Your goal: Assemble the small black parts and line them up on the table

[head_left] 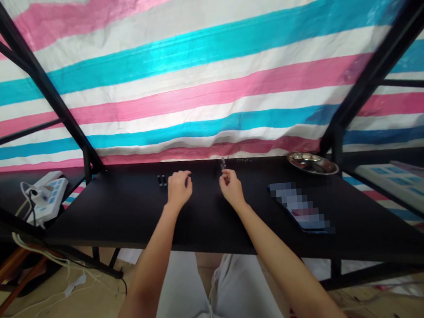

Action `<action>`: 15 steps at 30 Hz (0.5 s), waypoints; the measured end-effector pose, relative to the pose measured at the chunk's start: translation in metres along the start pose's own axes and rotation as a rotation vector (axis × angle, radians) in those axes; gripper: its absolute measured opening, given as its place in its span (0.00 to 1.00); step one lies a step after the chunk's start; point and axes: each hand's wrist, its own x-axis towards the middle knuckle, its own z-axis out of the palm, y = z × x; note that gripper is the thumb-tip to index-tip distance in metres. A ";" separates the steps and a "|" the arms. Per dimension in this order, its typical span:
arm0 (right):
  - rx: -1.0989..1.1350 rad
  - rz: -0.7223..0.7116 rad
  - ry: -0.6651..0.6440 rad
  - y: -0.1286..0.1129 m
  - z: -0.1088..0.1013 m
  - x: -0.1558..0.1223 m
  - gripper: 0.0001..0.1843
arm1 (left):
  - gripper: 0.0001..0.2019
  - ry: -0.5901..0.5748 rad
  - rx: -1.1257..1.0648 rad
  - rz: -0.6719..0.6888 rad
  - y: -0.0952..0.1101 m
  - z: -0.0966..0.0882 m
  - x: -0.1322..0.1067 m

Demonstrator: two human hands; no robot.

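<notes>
Nearest: lap in light trousers [222,295], both bare forearms reaching forward over the front edge of a black table [128,219].

Left hand [178,188]: low over the tabletop, palm down, fingers curled loosely inward. Can't tell if anything is inside the curl. Two small dark cylinders [161,180] stand on the table just left of it, close to the knuckles, contact unclear.

Right hand [231,186]: just beside the left, a small gap between them. Thumb and forefinger drawn together in a pinch, other fingers bent. Whether it grips something is too small to tell. A small clear piece [223,164] stands just beyond its fingertips, apart from the hand.

Right of the right hand: a phone [302,208] flat on the table, screen blurred out.

Further back: a row of tiny dark parts [243,160] along the table's rear edge, too small to identify. A round metal dish [312,163] at the rear right corner, next to a black frame post [337,144].

Off the left end: white power strip [48,196] with cables [39,248] trailing down to the floor.

Backdrop: a pink, blue and white striped tarp [206,81] fills the whole rear, with black diagonal struts crossing it on both sides.
</notes>
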 end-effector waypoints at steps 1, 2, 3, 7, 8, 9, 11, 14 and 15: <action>-0.005 -0.007 -0.012 0.001 0.000 0.000 0.16 | 0.13 -0.018 0.055 -0.015 -0.005 -0.011 0.008; -0.009 -0.016 -0.023 0.001 0.001 0.000 0.16 | 0.13 -0.048 0.117 -0.028 -0.011 -0.023 0.016; -0.012 -0.025 -0.034 0.001 0.001 0.000 0.16 | 0.14 -0.100 0.181 -0.029 -0.019 -0.034 0.024; -0.021 -0.046 -0.076 -0.003 0.001 -0.002 0.16 | 0.20 -0.389 0.404 -0.041 -0.053 -0.065 0.052; -0.023 -0.048 -0.084 -0.004 0.001 -0.002 0.16 | 0.21 -0.450 0.440 -0.040 -0.060 -0.068 0.057; -0.022 -0.049 -0.092 -0.005 0.000 -0.002 0.16 | 0.21 -0.493 0.468 -0.029 -0.065 -0.070 0.061; -0.022 -0.051 -0.108 -0.006 0.000 -0.002 0.16 | 0.20 -0.546 0.498 0.001 -0.073 -0.070 0.065; -0.024 -0.055 -0.129 -0.007 -0.001 -0.003 0.16 | 0.18 -0.583 0.505 0.040 -0.079 -0.063 0.067; -0.026 -0.056 -0.133 -0.007 -0.001 -0.003 0.16 | 0.17 -0.587 0.502 0.049 -0.079 -0.060 0.067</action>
